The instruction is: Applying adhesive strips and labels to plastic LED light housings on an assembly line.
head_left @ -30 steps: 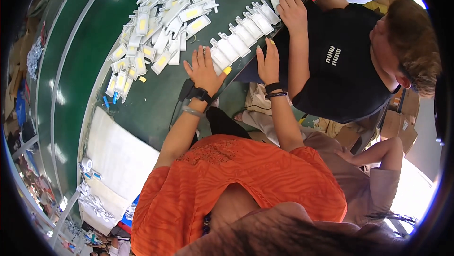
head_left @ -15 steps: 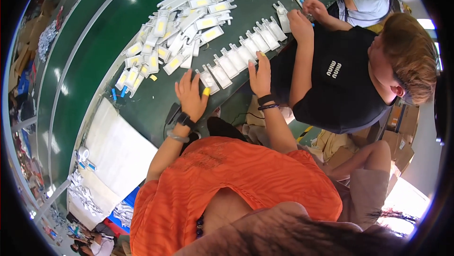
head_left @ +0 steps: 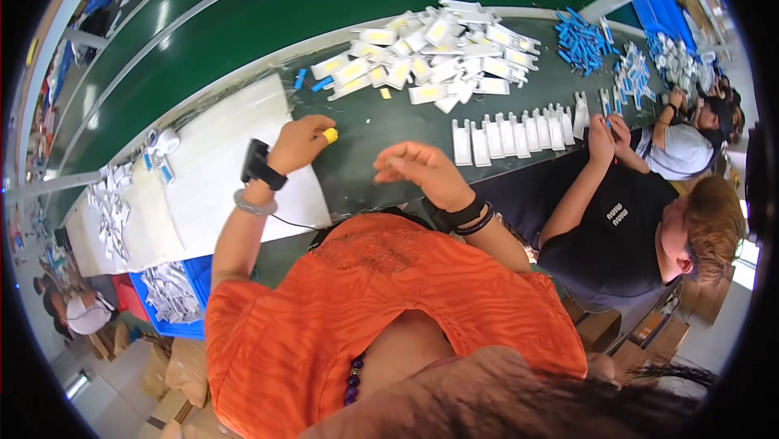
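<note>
My left hand (head_left: 302, 144) hovers above the right edge of a white sheet, its back toward me. Its fingers bend together and hide whatever lies beneath; a yellow finger cover (head_left: 330, 135) is on one digit. My right hand (head_left: 426, 174) is over the green worktable (head_left: 357, 179), fingers loosely curved and apart, with no object seen in it. To its right stands a row of white rectangular plastic housings (head_left: 511, 135), several side by side. Beyond the hands, a heap of similar white housings (head_left: 438, 53) with yellow patches covers the table.
At left lies the white sheet (head_left: 235, 171), with a tape roll (head_left: 167, 141) and small white parts (head_left: 112, 208). A blue bin (head_left: 195, 277) stands below. Blue cylinders (head_left: 580, 43) are piled far right. A co-worker in black (head_left: 600, 236) handles parts close on my right.
Both hands have left the row of housings and moved left, toward the white sheet. Their spread fingers are now more curled. The view has turned left, and the row now shows farther right.
</note>
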Tool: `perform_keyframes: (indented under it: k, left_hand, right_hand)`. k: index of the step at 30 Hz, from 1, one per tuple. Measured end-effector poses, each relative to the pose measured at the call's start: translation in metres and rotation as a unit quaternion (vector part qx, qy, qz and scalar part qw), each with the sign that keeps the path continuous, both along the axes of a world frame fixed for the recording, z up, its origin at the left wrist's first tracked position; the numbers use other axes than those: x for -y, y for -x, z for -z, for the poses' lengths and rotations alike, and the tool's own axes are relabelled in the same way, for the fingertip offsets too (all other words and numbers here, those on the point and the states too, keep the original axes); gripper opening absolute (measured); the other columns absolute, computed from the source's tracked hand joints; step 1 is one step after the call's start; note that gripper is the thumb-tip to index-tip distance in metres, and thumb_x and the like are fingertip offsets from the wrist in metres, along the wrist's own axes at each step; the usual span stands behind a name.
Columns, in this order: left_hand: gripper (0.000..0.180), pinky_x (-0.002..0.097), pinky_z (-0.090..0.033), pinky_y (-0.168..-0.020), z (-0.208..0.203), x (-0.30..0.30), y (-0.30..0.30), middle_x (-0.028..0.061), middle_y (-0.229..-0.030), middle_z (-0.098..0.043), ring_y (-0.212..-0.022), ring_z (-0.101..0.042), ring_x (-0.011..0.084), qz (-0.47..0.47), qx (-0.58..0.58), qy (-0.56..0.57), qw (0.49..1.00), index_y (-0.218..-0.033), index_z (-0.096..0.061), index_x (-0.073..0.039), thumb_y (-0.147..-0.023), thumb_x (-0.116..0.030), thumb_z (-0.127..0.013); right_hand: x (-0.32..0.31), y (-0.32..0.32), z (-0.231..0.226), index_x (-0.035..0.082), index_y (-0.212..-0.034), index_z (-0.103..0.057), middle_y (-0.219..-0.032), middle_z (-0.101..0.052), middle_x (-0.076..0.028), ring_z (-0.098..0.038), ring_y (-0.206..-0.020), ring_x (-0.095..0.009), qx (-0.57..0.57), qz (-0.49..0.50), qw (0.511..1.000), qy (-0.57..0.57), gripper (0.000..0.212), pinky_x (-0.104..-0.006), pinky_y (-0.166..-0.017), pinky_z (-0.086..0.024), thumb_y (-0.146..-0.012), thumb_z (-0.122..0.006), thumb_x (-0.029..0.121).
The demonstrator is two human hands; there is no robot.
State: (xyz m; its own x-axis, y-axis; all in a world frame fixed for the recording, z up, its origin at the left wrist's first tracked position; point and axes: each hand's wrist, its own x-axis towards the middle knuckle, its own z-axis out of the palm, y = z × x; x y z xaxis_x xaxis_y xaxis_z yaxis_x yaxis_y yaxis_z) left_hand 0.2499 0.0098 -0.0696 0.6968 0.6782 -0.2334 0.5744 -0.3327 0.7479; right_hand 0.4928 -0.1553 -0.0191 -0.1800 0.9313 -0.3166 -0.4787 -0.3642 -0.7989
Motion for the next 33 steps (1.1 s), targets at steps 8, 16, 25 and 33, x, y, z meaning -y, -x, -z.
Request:
perform_keyframes:
  k: [8, 16, 25, 33]
  left_hand:
    - [0.035, 0.0445, -0.048, -0.088, -0.073, -0.09, 0.118, 0.0184, -0.111, -0.065, -0.101, -0.06, 0.0369, 0.087, -0.068, -0.199, 0.974, -0.116, -0.062, -0.002, -0.087, -0.021, -0.061]
    - [0.032, 0.0461, -0.049, -0.085, 0.0, -0.112, 0.191, 0.017, -0.108, -0.066, -0.099, -0.061, 0.0373, 0.133, -0.143, -0.101, 0.975, -0.111, -0.063, -0.005, -0.086, -0.024, -0.061]
    - [0.027, 0.0422, -0.052, -0.08, 0.113, -0.09, 0.123, 0.0178, -0.101, -0.067, -0.091, -0.065, 0.0354, 0.026, 0.106, 0.019, 0.994, -0.108, -0.063, -0.002, -0.086, -0.017, -0.061]
    - [0.022, 0.0347, -0.05, -0.05, 0.139, -0.091, 0.08, 0.0101, -0.068, -0.066, -0.052, -0.062, 0.0222, -0.145, 0.075, 0.09, 0.982, -0.1, -0.064, -0.003, -0.093, -0.022, -0.055]
  right_hand:
    - [-0.076, 0.107, -0.011, -0.001, -0.115, -0.06, -0.105, -0.068, -0.009, -0.067, -0.093, -0.017, 0.008, -0.089, 0.996, -0.019, 0.023, -0.0299, -0.086, -0.052, -0.099, -0.056, 0.016]
    - [-0.145, 0.138, 0.042, 0.0, -0.106, -0.061, -0.066, -0.064, -0.005, -0.065, -0.06, -0.01, 0.421, -0.122, 0.898, -0.047, 0.022, -0.0264, -0.057, -0.052, -0.097, -0.056, 0.019]
    - [-0.257, 0.045, 0.038, 0.005, -0.094, -0.065, -0.075, -0.067, -0.007, -0.068, -0.064, -0.016, 0.621, -0.018, 0.778, -0.094, 0.018, -0.0295, -0.062, -0.052, -0.09, -0.057, 0.02]
    - [-0.333, -0.1, 0.135, 0.005, -0.087, -0.067, -0.078, -0.069, -0.008, -0.067, -0.062, -0.02, 0.591, -0.07, 0.801, 0.067, 0.018, -0.0325, -0.056, -0.053, -0.086, -0.064, 0.022]
